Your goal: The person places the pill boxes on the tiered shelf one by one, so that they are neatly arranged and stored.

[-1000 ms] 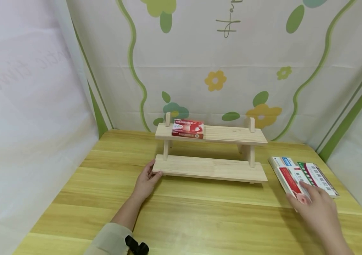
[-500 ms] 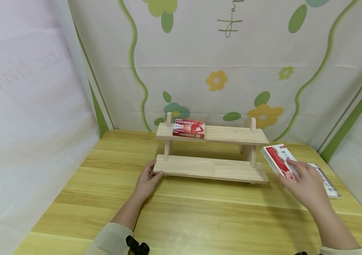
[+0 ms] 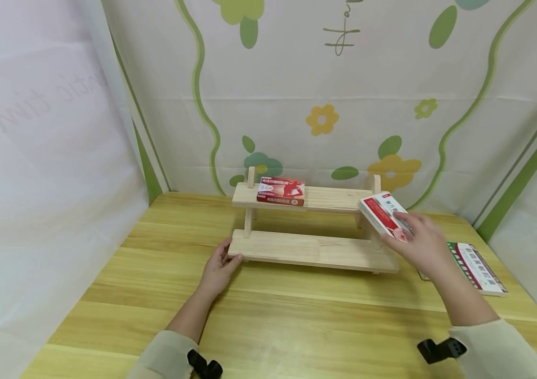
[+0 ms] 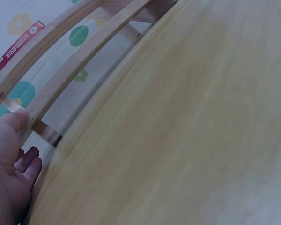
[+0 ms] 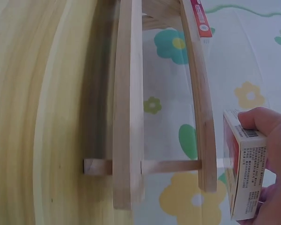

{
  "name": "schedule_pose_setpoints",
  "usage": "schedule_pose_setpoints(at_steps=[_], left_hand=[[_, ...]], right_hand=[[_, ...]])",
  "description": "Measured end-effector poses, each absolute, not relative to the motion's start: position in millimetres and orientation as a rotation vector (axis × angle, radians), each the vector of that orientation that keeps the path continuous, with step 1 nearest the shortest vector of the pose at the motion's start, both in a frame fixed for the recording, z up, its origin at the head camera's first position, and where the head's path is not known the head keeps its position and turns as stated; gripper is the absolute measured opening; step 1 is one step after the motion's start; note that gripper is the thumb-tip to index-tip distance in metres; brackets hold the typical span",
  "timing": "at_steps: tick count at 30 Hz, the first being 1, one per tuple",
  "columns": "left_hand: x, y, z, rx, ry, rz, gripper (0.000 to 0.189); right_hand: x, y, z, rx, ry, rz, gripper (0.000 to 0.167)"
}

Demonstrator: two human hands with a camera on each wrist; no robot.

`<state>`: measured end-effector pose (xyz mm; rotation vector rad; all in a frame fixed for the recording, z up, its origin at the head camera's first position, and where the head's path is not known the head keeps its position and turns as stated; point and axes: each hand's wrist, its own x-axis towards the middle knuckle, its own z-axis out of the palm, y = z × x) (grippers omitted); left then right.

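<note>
A two-tier wooden shelf (image 3: 277, 245) stands on the table. My left hand (image 3: 218, 270) holds the left end of its lower board, thumb against the board and the other fingers below, as the left wrist view shows. My right hand (image 3: 422, 242) grips a white and red medicine box (image 3: 388, 216) between thumb and fingers. It is raised off the table, tilted, overlapping the right end of the upper board in the head view. In the right wrist view the box's printed side (image 5: 249, 180) appears beside that board. A red medicine box (image 3: 281, 191) lies on the upper board's left part.
A white and green medicine box (image 3: 478, 268) lies on the table to the right, with another box's corner (image 3: 423, 275) showing beside it, mostly hidden by my right arm. Patterned cloth (image 3: 268, 79) hangs behind the shelf and at both sides.
My right hand has lifted the white and red medicine box off the right side of the table and carried it left and back toward the upper board. My left hand has stayed in place.
</note>
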<state>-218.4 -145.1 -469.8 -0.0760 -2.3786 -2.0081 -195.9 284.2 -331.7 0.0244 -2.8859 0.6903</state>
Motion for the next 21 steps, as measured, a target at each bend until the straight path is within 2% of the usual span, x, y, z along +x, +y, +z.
schedule_pose_setpoints(at_steps=[15,21], left_hand=[[-220.0,-145.5,-471.3,-0.087,-2.383,-1.985,0.066],[-219.8,-145.5,-472.0,-0.088,-2.376,-1.997,0.066]], right_hand=[[-238.2,238.2,-323.9,0.117,-2.879,0.719,0.066],[-249.8,226.4,-325.5,0.139,-2.903,0.723,0.065]])
